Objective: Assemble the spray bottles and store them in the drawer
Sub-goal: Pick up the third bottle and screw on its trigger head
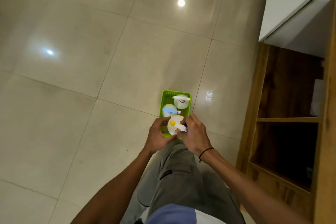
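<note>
A green plastic basket (pixel 164 102) rests on the tiled floor below me. Two spray bottles stand in it: one with a white trigger head (pixel 181 100) at the far end, one with a blue head and pink nozzle (pixel 170 110) in the middle. Above the basket's near end I hold a third white bottle (pixel 172 127) with a yellow-and-white spray head (pixel 179 126). My left hand (pixel 157 137) grips the bottle's body. My right hand (pixel 193 133) is closed on the spray head on top of it.
A wooden cabinet (pixel 283 120) with open, dark compartments stands to the right, under a white countertop (pixel 291 5). Glossy floor tiles (pixel 91 60) spread to the left and ahead. My grey-trousered leg (pixel 181 178) is below the hands.
</note>
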`<state>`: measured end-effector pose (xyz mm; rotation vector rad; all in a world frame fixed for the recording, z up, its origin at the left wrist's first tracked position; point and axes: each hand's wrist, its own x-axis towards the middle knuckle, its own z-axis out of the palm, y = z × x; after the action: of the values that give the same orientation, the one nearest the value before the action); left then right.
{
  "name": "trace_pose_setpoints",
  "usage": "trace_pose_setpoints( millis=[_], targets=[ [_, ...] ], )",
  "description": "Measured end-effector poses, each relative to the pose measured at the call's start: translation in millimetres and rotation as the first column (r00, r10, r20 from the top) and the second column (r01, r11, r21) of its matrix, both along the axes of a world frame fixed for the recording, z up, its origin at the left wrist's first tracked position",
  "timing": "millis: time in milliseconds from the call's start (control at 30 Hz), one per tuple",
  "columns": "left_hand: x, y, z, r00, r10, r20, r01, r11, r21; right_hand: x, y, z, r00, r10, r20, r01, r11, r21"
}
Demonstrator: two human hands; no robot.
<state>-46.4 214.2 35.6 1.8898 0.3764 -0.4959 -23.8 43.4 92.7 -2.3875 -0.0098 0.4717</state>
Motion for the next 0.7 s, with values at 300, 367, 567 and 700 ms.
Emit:
trace_pose_setpoints(
  millis=[300, 367, 567, 700],
  targets=[
    [-3.6, -11.1, -48.9, 0.978, 0.096, -0.186, -0.101, 0.995, -0.022, -8.5, 7.4, -67.8, 0.991, -0.053, -0.125, 0.045, 0.997, -0.060],
    [-0.6, -13.6, -59.6, 0.969, 0.095, -0.228, -0.100, 0.995, -0.007, -7.2, 8.4, -83.2, 0.987, -0.067, -0.145, 0.058, 0.996, -0.068],
    [11.8, -24.0, -86.3, 0.938, 0.097, -0.334, -0.087, 0.995, 0.042, 2.4, 8.5, -119.0, 0.979, -0.045, -0.201, 0.017, 0.990, -0.138],
    [15.6, -27.5, -91.6, 0.921, 0.071, -0.383, -0.062, 0.997, 0.036, 0.7, 3.7, -130.3, 0.966, 0.022, -0.256, -0.077, 0.975, -0.206]
  ],
)
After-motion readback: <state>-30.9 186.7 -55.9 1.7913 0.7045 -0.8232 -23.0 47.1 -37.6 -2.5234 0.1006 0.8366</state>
